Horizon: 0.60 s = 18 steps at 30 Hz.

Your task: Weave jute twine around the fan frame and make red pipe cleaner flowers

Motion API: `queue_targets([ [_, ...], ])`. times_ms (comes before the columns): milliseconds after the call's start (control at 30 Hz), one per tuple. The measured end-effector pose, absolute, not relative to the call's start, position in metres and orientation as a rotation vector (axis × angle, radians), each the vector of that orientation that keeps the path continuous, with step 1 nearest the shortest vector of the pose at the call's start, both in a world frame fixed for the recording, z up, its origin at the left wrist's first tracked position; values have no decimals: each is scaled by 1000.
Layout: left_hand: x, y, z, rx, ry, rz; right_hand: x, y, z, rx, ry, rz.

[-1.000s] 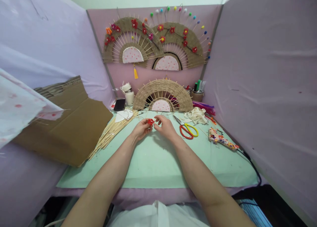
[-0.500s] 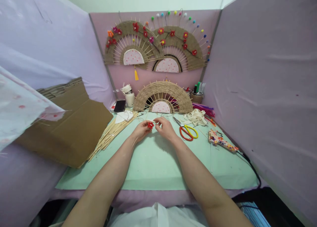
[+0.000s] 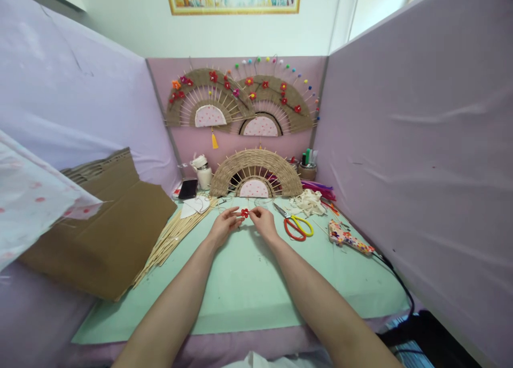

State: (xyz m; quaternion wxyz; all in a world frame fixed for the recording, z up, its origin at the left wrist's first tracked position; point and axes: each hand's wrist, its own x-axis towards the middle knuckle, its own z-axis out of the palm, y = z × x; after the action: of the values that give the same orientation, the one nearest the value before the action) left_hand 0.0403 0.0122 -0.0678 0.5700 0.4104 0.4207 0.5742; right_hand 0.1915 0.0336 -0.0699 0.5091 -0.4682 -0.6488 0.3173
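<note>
A small red flower [image 3: 245, 213], looped like bent pipe cleaner, is held up over the table between my two hands. My right hand [image 3: 263, 222] pinches it at the right edge with thumb and forefinger. On its left side, my left hand [image 3: 224, 227] has its fingers apart, the tips close to the petals; whether they touch is too small to tell. Just behind the hands stands a twine-wrapped half-round fan [image 3: 256, 158] with a dotted centre. Scissors [image 3: 294, 223] with red and yellow handles lie right of my right hand.
Thin bamboo sticks [image 3: 176, 234] and cardboard [image 3: 104, 223] lie left. Toward the right are cream fabric scraps [image 3: 308, 202] and a flower-patterned glue gun [image 3: 348, 238] with its cord. A phone [image 3: 188, 189] and a white bottle [image 3: 202, 173] stand behind. Decorated fans [image 3: 276, 84] hang on the back panel.
My view has tilted up, showing a framed picture on the wall. The left fingers have spread from around the flower, and the right hand has come onto its right edge.
</note>
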Motion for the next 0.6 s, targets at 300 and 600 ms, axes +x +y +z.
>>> queue_targets([
  [300, 44, 16, -73, 1091, 1223, 1389, 184, 39, -87, -1167, -1667, 713],
  [600, 24, 31, -83, 1162, 1490, 1474, 187, 41, -84, -1115, -1594, 723],
])
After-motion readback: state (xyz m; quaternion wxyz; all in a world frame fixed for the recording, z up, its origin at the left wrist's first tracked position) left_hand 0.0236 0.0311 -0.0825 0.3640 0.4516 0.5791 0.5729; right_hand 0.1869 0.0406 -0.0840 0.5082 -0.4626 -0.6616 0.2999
